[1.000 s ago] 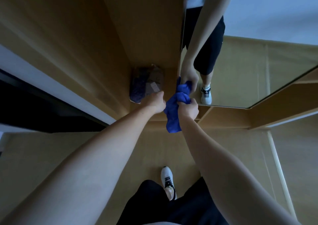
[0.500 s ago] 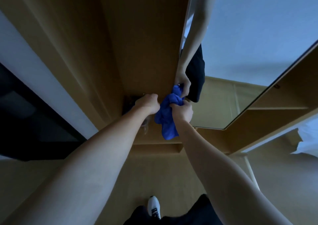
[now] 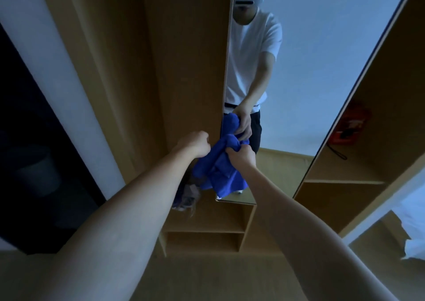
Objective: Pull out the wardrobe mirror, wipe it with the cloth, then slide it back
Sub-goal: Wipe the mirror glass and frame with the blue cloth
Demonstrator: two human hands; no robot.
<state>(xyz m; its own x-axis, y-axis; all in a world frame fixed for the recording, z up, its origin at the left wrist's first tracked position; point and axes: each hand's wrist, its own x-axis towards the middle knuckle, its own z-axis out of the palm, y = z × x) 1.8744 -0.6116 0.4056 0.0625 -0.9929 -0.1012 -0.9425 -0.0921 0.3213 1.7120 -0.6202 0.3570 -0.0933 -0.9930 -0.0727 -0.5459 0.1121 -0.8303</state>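
From my feed the mirror (image 3: 299, 70) stands pulled out of the wardrobe (image 3: 184, 47), a tall narrow pane seen at a slant, its near edge running down beside the wooden side panel. The blue cloth (image 3: 218, 169) hangs bunched against that near edge, low on the glass, with its loose end drooping toward the mirror's bottom corner.

The right hand (image 3: 241, 157) is clenched around the upper right part of the cloth, knuckles up, forearm reaching in from the lower right. The left hand (image 3: 195, 146) is curled into a fist just left of the cloth, at the mirror's near edge; I cannot tell whether it holds a fold of cloth, the mirror's edge, or nothing. Its forearm comes in from the lower left, and the two wrists sit close together.

In the glass I see the reflection of a person in a white shirt and dark shorts, with a reflected hand gripping the reflected cloth.

Below the mirror's bottom edge are open wooden shelves (image 3: 207, 229). Left of the cloth and lower, partly hidden by the left forearm, lies a dark crumpled bag (image 3: 186, 195); I cannot make out more of it. Right of the mirror, inside the wardrobe compartment, a red object (image 3: 347, 128) sits against the back wall above a shelf. Far left of the mirror is a dark opening with a pale bin (image 3: 39, 169).
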